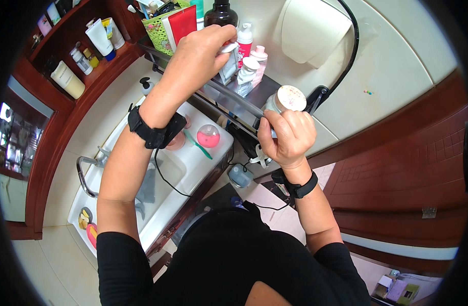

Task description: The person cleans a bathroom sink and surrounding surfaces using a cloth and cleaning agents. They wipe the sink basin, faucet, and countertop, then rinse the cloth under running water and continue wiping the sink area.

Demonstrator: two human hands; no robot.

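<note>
Above the white sink (203, 168), the left hand (201, 53) pinches a small pale bottle (228, 64) on the metal shelf (234, 99), fingers closed round its top, seemingly to keep it upright. Beside it, the right hand (290, 135) grips a clear jar (285, 99) with a speckled lid at the shelf's edge.

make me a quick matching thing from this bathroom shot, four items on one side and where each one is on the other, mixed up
Items:
1. jar with speckled lid
2. green basket
3. pink round container
4. white squeeze tube

Places:
A. on the wooden corner shelf at upper left
B. in the grip of the right hand
C. on the white sink counter, beside a green toothbrush
D. at the far end of the metal shelf, behind the left hand

Pairs: 1-B, 2-D, 3-C, 4-A
</note>
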